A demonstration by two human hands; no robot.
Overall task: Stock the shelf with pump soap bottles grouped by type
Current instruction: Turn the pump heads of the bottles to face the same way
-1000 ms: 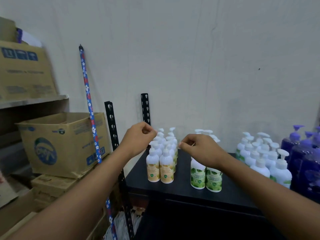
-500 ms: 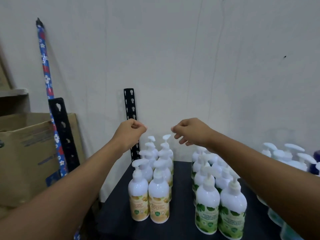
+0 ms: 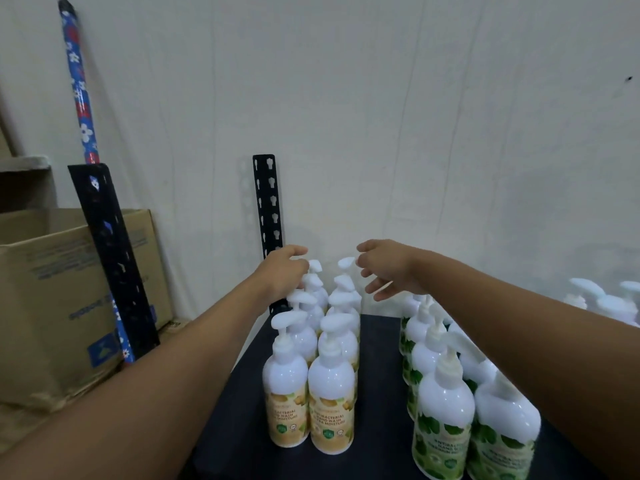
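White plastic pump soap bottles with yellow-beige labels [image 3: 330, 386]: two files side by side on the left part of the black shelf top [image 3: 381, 341], label fronts facing the camera.
Yellow count: at least four per file by the pump heads. The back ones overlap too much for an exact number tbh.
White plastic pump bottles with green leaf labels [image 3: 443, 410]: another two files just to the right, with a bare strip of shelf between the groups.
Green count: two clear in front and at least three more behind. The right forearm hides the rest.
Far right: at least three more white pump heads [image 3: 585, 289] at the frame edge, well apart from the green group, labels out of view.
Axis: every bottle is upright, long axis vertical. The files run front to back toward the white wall [image 3: 381, 116].
Nozzles: on the yellow group they point right and a bit toward the wall.
Left hand [image 3: 282, 275]: over the back of the left yellow file, fingers curled right at the rear pump heads. Can't tell if it's actually gripping one.
Right hand [image 3: 388, 268]: hovers above the back of the right yellow file, fingers spread and loose, holding nothing.
Off to the left: two black perforated metal uprights [image 3: 268, 209], one blue floral-patterned pole [image 3: 78, 88] leaning on the wall, and a brown cardboard box [image 3: 52, 306].
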